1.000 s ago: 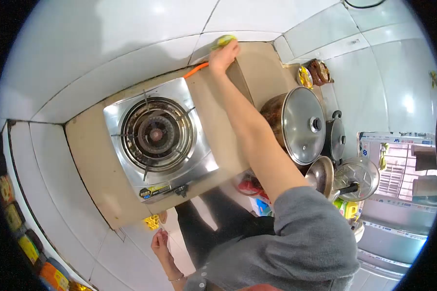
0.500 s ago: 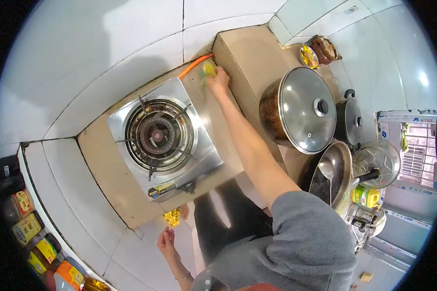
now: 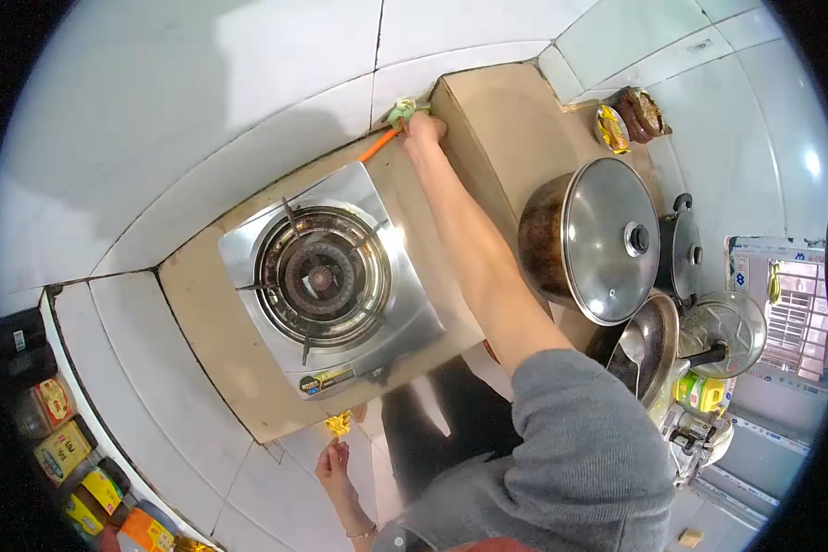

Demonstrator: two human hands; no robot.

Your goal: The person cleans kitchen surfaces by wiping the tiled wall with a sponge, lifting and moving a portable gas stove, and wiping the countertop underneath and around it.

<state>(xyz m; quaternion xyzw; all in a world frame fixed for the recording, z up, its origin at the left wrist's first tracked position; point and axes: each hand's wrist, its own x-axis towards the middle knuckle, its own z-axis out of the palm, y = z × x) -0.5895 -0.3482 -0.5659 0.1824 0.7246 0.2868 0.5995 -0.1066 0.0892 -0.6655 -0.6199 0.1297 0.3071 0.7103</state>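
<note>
Head view: the right hand's fingers pinched a greenish cloth near the wall; beside them, dark stains were left along the seam. The left hand bunched its fingers, seemingly empty.

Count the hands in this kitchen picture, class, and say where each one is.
2. The right hand holds a green cloth against the wall behind the stove; the left hand is beyond the counter's front edge.
</note>
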